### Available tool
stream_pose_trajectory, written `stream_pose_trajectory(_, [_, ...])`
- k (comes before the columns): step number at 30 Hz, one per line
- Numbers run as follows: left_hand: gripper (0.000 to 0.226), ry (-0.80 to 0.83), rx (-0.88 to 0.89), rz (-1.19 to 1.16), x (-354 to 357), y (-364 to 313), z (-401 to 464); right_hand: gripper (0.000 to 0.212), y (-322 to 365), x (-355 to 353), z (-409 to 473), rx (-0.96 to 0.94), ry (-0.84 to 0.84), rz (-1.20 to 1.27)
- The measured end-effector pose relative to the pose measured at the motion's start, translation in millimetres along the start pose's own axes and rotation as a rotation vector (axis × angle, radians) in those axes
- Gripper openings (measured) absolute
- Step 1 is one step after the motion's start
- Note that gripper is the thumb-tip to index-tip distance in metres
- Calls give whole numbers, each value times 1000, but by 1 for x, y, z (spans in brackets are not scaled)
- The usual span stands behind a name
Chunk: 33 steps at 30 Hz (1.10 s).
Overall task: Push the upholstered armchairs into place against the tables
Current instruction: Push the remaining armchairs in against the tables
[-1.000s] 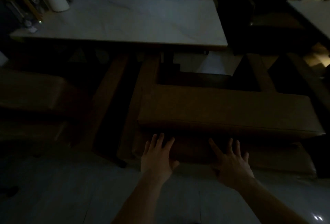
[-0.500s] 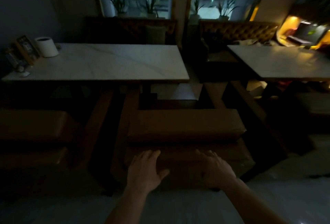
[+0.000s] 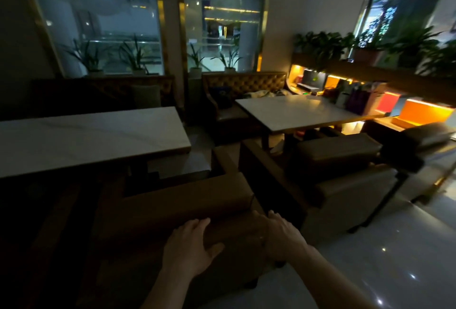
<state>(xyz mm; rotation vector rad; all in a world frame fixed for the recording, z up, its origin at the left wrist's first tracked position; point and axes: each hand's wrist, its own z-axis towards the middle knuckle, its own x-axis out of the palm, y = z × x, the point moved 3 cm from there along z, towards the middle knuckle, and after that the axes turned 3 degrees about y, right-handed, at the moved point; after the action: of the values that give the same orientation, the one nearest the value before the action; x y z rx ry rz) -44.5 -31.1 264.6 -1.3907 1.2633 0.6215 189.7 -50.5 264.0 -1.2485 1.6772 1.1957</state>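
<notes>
Dim room. I've got both hands on the back of the brown armchair (image 3: 182,200): left hand (image 3: 190,247) flat on its rear face, fingers (image 3: 195,226) spread loosely, thumb out to the side; right hand (image 3: 281,234) at the back's right corner, fingers curled over the edge, not pinching. The chair faces away from me toward the left bench (image 3: 93,136), its padded backrest a long rounded bolster running left-right and slightly skewed, right end nearer. Its right armrest reaches forward under the bench's near edge; the seat front is hidden in shadow. Upholstery looks smooth, leather-like.

Versus half a second ago my head has lifted and swung right: the arched windows (image 3: 98,20) now fill the top, and the left hand sits flatter on the back.

Right of the armchair, a second armchair (image 3: 340,180), grey-brown and boxy, stands at the right bench (image 3: 301,111), a pale marble-look rectangular slab like the left one. Beyond that bench is a tufted sofa (image 3: 246,84). Glossy tile floor (image 3: 370,259) lower right.
</notes>
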Motion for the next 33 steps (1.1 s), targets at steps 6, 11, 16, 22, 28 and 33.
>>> stream_pose_trajectory(6, [81, 24, 74, 14, 27, -109, 17, 87, -108, -26, -25, 74, -64, 11])
stream_pose_trajectory(11, [82, 16, 125, 33, 53, -207, 34, 85, -204, -54, -43, 90, -118, 6])
stream_pose_trajectory(16, [84, 20, 163, 49, 79, -297, 57, 77, -291, -84, -56, 86, -156, -3])
stream_pose_trajectory(22, [83, 91, 214, 115, 106, -381, 97, 81, -384, -95, -52, 173, -162, 72])
stream_pose_trajectory(28, [83, 129, 252, 79, 149, -450, 176, 90, -478, -96, -10, 233, -170, 80])
stream_pose_trajectory(33, [85, 165, 236, 2, 193, -502, 271, 94, -558, -113, 54, 253, -133, 42])
